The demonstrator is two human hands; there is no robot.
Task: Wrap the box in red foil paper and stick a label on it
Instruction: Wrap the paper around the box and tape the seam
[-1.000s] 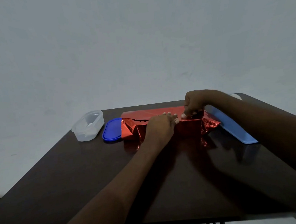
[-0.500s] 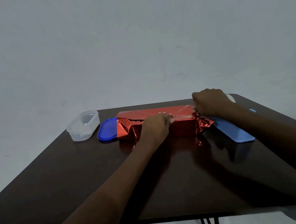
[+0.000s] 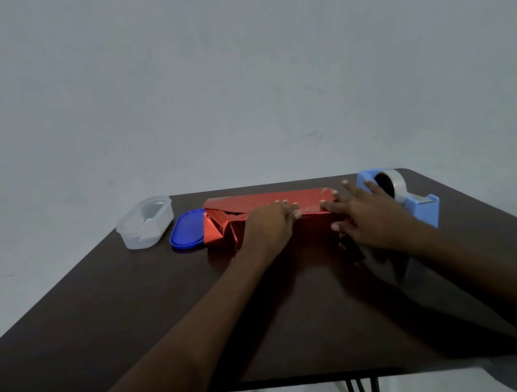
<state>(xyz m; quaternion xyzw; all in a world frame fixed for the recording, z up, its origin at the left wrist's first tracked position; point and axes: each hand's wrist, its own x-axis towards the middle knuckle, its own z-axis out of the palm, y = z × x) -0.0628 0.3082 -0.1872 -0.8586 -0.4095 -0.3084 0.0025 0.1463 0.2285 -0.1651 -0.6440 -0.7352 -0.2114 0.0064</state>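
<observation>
A long box covered in shiny red foil paper point(image 3: 251, 204) lies across the far middle of the dark table point(image 3: 137, 311). Loose crumpled foil point(image 3: 220, 232) sticks out at its left end. My left hand point(image 3: 270, 225) lies over the front edge of the wrapped box, fingers bent onto its top. My right hand point(image 3: 365, 216) is spread flat with straight fingers over the box's right end, and it covers the foil there. I see no label.
A clear plastic tub point(image 3: 145, 222) stands at the far left, with its blue lid point(image 3: 188, 233) flat beside it, touching the foil. A light blue tape dispenser point(image 3: 410, 200) with a roll of tape stands just right of my right hand.
My right hand has left the top seam, gone to the box's right end and opened flat. The tape dispenser behind it has come into sight. My left hand has stayed put.
</observation>
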